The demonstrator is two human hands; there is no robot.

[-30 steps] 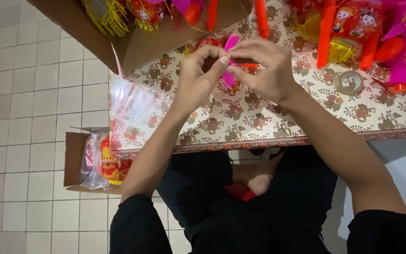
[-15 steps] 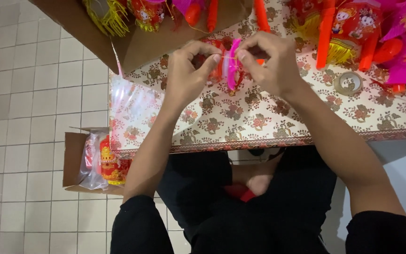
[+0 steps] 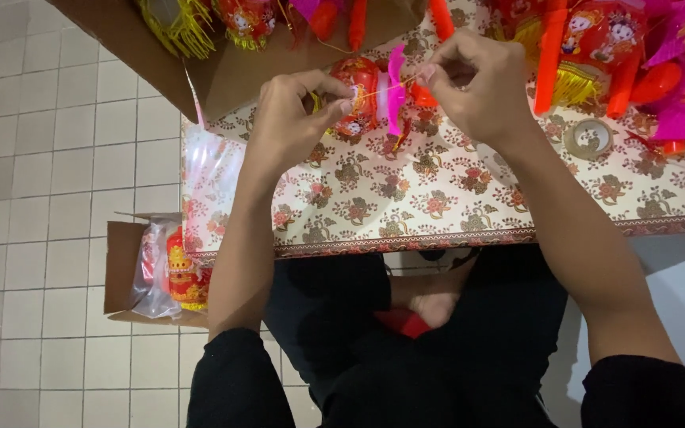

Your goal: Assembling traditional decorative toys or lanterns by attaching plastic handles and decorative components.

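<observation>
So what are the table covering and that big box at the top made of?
Table covering: probably wipe-clean plastic or oilcloth, given its faint sheen, smooth lie and printed flowers. Box: brown corrugated cardboard by its look, matte with a folded flap.

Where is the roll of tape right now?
In the head view, the roll of tape lies flat on the flowered tablecloth, just right of the right hand and below the red and gold lantern.

Home craft workplace: floral-clothed surface (image 3: 406, 198) crowded with red and pink paper lanterns (image 3: 596, 40), cardboard boxes (image 3: 124, 269) of packed lanterns beside it, white tiled floor (image 3: 41, 158).
</observation>
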